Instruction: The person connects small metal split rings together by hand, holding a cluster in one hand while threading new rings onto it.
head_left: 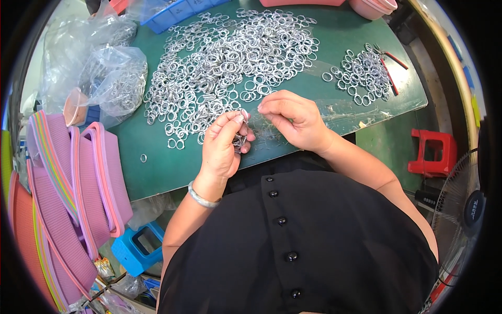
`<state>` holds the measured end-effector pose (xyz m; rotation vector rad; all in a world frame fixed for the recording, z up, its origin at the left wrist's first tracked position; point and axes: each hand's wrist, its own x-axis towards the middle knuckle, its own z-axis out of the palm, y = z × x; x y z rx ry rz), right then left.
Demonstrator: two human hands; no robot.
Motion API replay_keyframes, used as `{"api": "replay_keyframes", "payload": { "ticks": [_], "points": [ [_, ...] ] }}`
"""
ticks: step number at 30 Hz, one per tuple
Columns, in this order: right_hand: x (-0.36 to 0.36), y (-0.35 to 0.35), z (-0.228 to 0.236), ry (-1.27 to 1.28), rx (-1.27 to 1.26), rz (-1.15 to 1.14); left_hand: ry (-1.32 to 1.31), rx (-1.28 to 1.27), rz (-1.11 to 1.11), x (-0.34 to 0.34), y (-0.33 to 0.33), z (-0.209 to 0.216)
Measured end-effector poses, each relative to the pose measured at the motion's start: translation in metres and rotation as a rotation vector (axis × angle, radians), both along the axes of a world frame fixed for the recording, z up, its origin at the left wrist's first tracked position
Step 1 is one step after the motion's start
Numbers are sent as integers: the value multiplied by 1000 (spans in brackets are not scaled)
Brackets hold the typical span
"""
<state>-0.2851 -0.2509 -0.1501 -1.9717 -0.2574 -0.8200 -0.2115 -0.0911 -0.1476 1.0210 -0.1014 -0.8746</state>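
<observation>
My left hand (218, 149) is closed around several small silvery metal rings (239, 141), and its thumb and forefinger pinch one ring (244, 114) at the fingertips. Just to the right, apart from it, my right hand (298, 121) has its thumb and fingertips drawn together; anything between them is too small to make out. Beyond both hands, a big heap of silvery rings (230, 60) spreads over the green table (162, 162). A smaller pile of rings (361, 76) lies to the right, with red-handled pliers (389, 68) against its edge.
Clear plastic bags of metal parts (123, 76) sit at the left, beside stacked purple woven baskets (97, 178). A blue tray (180, 13) and pink basins (372, 8) line the far edge. A blue stool (137, 248), a red stool (433, 152) and a fan (460, 199) stand below.
</observation>
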Motion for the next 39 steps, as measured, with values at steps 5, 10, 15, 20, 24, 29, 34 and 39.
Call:
{"api": "replay_keyframes", "payload": {
  "ticks": [5, 10, 15, 20, 24, 29, 34, 39],
  "points": [
    [1, -6, -8, 47, 9, -58, 79, -130, -53, 4, 6, -6],
    [3, -11, -8, 189, -122, -114, 193, -225, -76, 7, 8, -5],
    [20, -10, -1, 195, -406, -131, 294, -230, -58, 10, 15, -5],
    [40, -10, 7, 216, -714, -141, 128, -127, -61, 31, 20, 30],
    [47, -11, -4, 237, -787, -113, -133, -162, 33, 74, 35, 83],
    [48, -10, -7, 211, -755, -110, -767, 22, 398, 151, 70, 162],
    [45, -14, -3, 225, -627, -75, -1085, 644, 719, 246, 95, 156],
    [47, -19, -6, 221, -504, -55, -1156, 1176, 287, 269, 112, 127]
  ]
}}
